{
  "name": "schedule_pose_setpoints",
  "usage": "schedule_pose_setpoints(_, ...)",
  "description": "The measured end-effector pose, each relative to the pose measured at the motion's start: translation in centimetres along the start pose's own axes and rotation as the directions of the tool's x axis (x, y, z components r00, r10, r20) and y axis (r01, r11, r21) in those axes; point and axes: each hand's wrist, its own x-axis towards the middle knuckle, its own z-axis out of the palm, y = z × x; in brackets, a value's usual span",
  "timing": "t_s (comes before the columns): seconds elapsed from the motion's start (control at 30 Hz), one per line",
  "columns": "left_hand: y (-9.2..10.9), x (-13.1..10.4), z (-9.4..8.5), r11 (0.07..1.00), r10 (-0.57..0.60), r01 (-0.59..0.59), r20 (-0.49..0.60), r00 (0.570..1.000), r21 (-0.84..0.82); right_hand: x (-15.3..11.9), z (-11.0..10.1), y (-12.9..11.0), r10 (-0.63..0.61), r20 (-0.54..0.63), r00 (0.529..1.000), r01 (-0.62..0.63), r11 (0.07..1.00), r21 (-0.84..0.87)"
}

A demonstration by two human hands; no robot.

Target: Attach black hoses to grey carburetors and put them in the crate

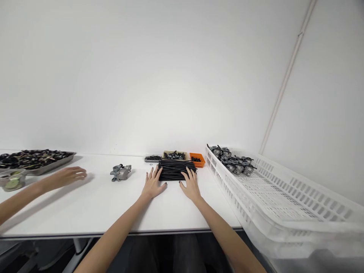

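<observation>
A bundle of thin black rubber tubes [173, 170] lies crosswise on the white table in front of me. At its left end rests my left hand [152, 184], fingers spread and fingertips touching the tubes. My right hand [191, 184] lies at the other end, its fingers also apart on the tubes. Neither hand is closed around anything. To the left of my left hand a grey metal carburetor [121, 173] sits by itself on the table. A small black ring [151, 164] lies just beyond my left fingertips.
Behind the tubes stand a small tray [152, 158], a cream basket [174, 155] and an orange basket [198, 160] with black parts. A white crate [273, 189] holding several carburetors [234, 161] is at right. Another person's hand [66, 176] hovers left, near a metal tray [42, 167] and plastic tub [13, 181].
</observation>
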Motion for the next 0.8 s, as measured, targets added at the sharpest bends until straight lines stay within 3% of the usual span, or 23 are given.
schedule_pose_setpoints(0.13, -0.5, -0.5, 0.7, 0.996, 0.082, -0.083, -0.048, 0.995, -0.020, 3.3, 0.0, -0.1, 0.009, -0.096, 0.995, -0.001, 0.997, 0.082)
schedule_pose_setpoints(0.27, -0.5, -0.8, 0.9, 0.997, 0.070, -0.071, -0.040, 0.997, -0.032, 10.8, 1.4, 0.6, 0.203, 0.095, 0.975, -0.212, 0.972, 0.101)
schedule_pose_setpoints(0.37, -0.1, -1.0, 0.5, 0.998, 0.054, -0.055, -0.027, 0.998, -0.042, 16.4, 3.8, 1.8, 0.269, 0.189, 0.944, -0.289, 0.954, 0.084)
schedule_pose_setpoints(0.47, 0.0, -1.2, 0.5, 0.998, 0.030, -0.031, -0.019, 0.999, -0.047, 20.2, 6.7, 2.6, 0.350, 0.263, 0.899, -0.374, 0.926, 0.046)
schedule_pose_setpoints(0.67, -1.1, -0.8, 2.5, 0.997, -0.020, 0.020, 0.004, 1.000, -0.072, 23.2, 11.2, 2.4, 0.451, 0.323, 0.832, -0.495, 0.866, 0.065)
schedule_pose_setpoints(0.8, -1.8, -0.5, 3.4, 0.990, -0.004, 0.009, 0.037, 0.999, -0.142, 23.2, 12.0, 2.1, 0.432, 0.305, 0.849, -0.499, 0.846, 0.191)
